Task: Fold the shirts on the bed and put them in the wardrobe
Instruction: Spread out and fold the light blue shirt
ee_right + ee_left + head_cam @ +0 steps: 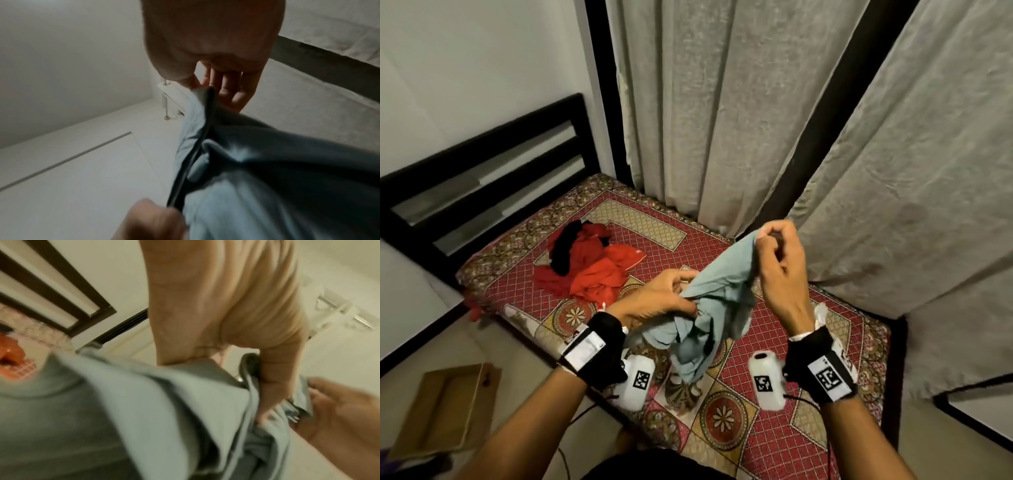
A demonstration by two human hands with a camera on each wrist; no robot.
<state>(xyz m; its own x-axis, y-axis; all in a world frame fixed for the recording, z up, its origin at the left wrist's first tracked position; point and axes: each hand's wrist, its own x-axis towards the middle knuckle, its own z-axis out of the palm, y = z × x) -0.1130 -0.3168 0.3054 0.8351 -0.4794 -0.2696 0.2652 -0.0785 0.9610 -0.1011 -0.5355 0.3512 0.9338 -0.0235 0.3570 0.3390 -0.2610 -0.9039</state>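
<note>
A pale blue shirt [717, 301] hangs bunched above the bed [808, 383], held up by both hands. My left hand [664, 294] grips a gathered part of it low on the left; the same cloth [127, 402] fills the left wrist view under the curled fingers [271, 386]. My right hand [779, 255] pinches an upper edge of the shirt [267, 170] higher on the right, thumb and fingers [228, 87] closed on the hem. A heap of red and black clothes [592, 263] lies crumpled on the far left of the bed.
The bed has a red patterned cover and a black headboard [482, 171] at the left. Grey curtains [722, 113] hang behind it. A flat cardboard piece [448, 407] lies on the floor at lower left.
</note>
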